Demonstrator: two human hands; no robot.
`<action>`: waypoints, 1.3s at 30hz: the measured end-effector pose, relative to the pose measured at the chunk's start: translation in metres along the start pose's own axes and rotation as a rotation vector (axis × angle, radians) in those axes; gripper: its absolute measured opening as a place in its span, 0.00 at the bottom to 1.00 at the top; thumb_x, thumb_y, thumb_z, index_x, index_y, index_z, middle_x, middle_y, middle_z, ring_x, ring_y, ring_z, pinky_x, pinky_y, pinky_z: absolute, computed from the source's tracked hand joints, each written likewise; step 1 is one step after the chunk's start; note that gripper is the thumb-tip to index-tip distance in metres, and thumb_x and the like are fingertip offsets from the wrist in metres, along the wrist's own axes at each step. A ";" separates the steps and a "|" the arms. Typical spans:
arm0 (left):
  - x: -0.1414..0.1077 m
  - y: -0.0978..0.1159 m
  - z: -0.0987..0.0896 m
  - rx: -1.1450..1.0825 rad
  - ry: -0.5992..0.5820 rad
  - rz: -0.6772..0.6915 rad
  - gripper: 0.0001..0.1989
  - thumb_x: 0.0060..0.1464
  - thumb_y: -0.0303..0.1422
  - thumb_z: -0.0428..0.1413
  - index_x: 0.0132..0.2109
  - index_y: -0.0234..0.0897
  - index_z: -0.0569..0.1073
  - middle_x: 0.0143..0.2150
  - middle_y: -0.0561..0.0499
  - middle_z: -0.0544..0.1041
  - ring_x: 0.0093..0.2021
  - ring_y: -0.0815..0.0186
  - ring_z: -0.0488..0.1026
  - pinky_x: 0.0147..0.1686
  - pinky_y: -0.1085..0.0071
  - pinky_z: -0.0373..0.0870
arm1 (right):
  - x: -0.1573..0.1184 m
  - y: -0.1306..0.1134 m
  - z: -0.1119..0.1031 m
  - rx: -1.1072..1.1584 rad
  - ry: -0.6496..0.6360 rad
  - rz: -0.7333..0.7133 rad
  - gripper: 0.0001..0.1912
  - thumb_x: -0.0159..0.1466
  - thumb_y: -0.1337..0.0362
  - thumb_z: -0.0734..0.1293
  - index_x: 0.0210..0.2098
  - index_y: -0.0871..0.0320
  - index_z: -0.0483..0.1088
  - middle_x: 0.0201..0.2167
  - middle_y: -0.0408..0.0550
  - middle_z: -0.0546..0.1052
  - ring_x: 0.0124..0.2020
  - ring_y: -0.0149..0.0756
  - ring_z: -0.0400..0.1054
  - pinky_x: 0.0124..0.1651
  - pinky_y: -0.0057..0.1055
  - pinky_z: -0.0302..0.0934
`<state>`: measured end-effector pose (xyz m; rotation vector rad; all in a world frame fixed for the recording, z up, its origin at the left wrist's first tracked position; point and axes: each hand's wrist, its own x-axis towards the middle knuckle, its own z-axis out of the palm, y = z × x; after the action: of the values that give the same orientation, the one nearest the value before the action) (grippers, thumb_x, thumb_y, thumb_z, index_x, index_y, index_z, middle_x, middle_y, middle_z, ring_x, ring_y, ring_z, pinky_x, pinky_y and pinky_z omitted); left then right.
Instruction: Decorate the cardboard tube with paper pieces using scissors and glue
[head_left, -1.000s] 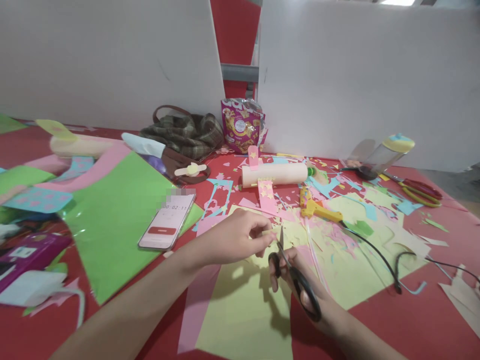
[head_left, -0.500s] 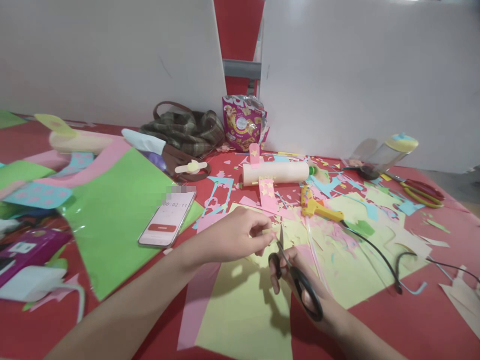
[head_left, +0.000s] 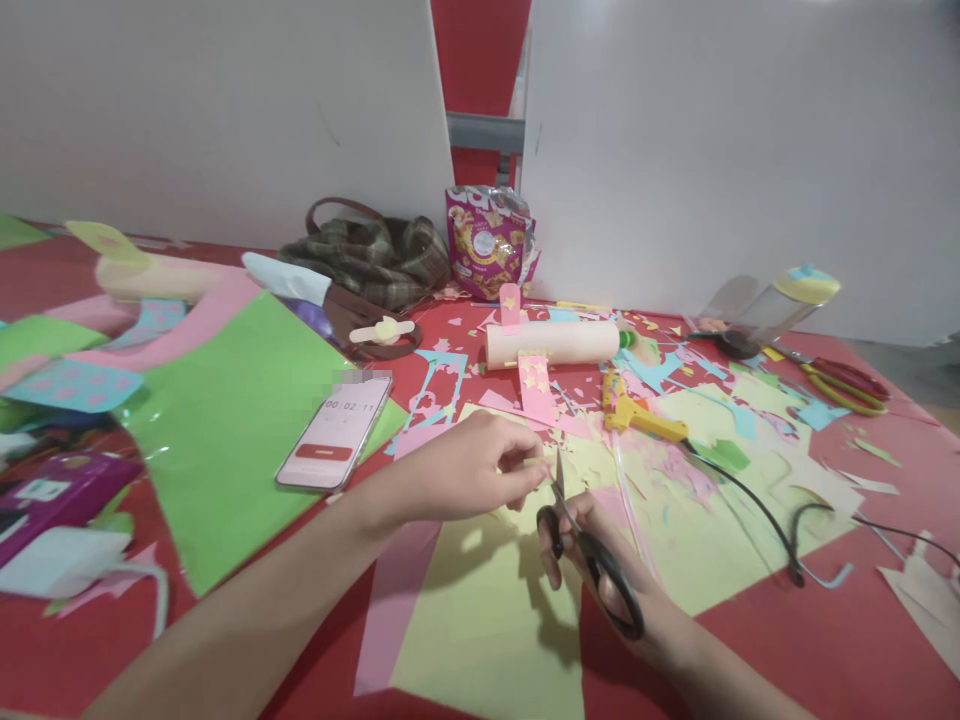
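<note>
My left hand (head_left: 491, 465) is closed, thumb and finger pinched on a tiny piece of paper, pinkish and hard to make out. Black-handled scissors (head_left: 609, 580) are in my right hand (head_left: 592, 545), its fingers in and around the handle loops. The blades point up and away, their tips close to the pinched fingertips. Below both hands lies a yellow paper sheet (head_left: 487, 620) over a pink sheet (head_left: 382, 625). Beyond them is a cream paper tube (head_left: 577, 343) with a star-dotted pink strip (head_left: 535, 385) against it.
A phone (head_left: 334, 430) lies on green film (head_left: 225, 440) at the left. Right of centre are a yellow glue gun (head_left: 637, 415) with its black cord and many paper scraps. Farther back stand a snack bag (head_left: 491, 240), a plaid bag (head_left: 382, 260) and a clear cup (head_left: 776, 310).
The scissors' blades look slightly closer together than before. Both hands have stayed in nearly the same place.
</note>
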<state>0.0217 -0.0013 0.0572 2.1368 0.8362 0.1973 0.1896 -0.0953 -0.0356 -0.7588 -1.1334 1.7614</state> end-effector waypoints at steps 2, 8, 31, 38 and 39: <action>0.000 0.000 0.000 0.003 -0.001 0.000 0.14 0.52 0.33 0.43 0.22 0.33 0.65 0.22 0.55 0.69 0.22 0.75 0.62 0.23 0.78 0.54 | 0.001 0.001 0.000 0.001 0.002 0.010 0.18 0.51 0.50 0.64 0.34 0.53 0.56 0.31 0.44 0.61 0.29 0.32 0.55 0.30 0.28 0.50; 0.000 -0.001 -0.001 0.020 -0.012 0.004 0.14 0.52 0.32 0.43 0.22 0.34 0.65 0.22 0.55 0.69 0.22 0.76 0.62 0.23 0.78 0.54 | 0.002 0.004 0.000 0.002 -0.018 -0.019 0.18 0.51 0.51 0.65 0.34 0.53 0.55 0.30 0.45 0.62 0.28 0.32 0.56 0.29 0.28 0.51; 0.001 -0.005 -0.006 0.068 -0.045 -0.042 0.12 0.50 0.34 0.44 0.23 0.34 0.64 0.20 0.55 0.67 0.20 0.74 0.60 0.20 0.77 0.50 | 0.001 -0.004 0.005 0.012 -0.016 0.057 0.19 0.51 0.50 0.65 0.34 0.53 0.54 0.28 0.43 0.62 0.25 0.28 0.53 0.28 0.28 0.51; 0.002 -0.007 -0.005 0.041 -0.040 -0.056 0.11 0.49 0.33 0.44 0.23 0.34 0.63 0.19 0.55 0.65 0.20 0.75 0.59 0.19 0.78 0.50 | 0.002 -0.004 0.006 0.040 0.004 0.059 0.20 0.50 0.51 0.66 0.33 0.53 0.54 0.27 0.41 0.62 0.25 0.28 0.55 0.27 0.27 0.52; 0.002 -0.007 -0.005 0.034 -0.040 -0.058 0.11 0.49 0.34 0.44 0.22 0.34 0.63 0.19 0.55 0.65 0.20 0.75 0.59 0.19 0.78 0.51 | 0.002 -0.004 0.006 0.042 0.003 0.060 0.20 0.50 0.51 0.66 0.33 0.53 0.54 0.26 0.41 0.62 0.24 0.28 0.55 0.26 0.27 0.52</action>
<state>0.0175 0.0066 0.0552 2.1375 0.8832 0.1108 0.1851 -0.0948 -0.0299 -0.7772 -1.0785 1.8275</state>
